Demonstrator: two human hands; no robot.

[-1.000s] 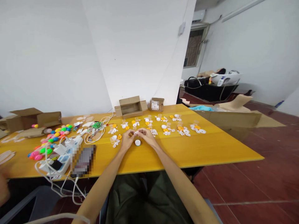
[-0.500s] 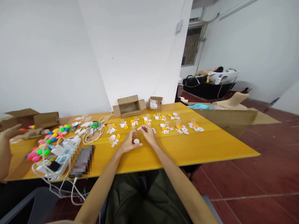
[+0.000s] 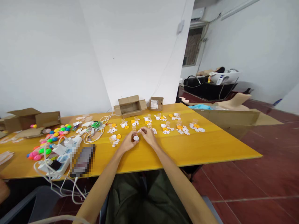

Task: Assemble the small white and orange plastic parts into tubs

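Observation:
My left hand is closed round a small white round cup-like part, thumb and fingers at its sides. My right hand pinches a small white plastic piece just above and right of that part; its exact shape is too small to make out. Past my fingertips are clear plastic cups, white perforated discs and a yellow ring. Left of my left hand lies another group with a yellow ring and white discs.
More part groups spread over the yellow table. An open cardboard box and a smaller box stand against the wall. To the left are a power strip, a phone, cables and colourful balls.
My left thumb has closed in on the white cup-like part, which has shifted slightly up. My right hand stays close by. Another person's hand at the left edge has withdrawn downward.

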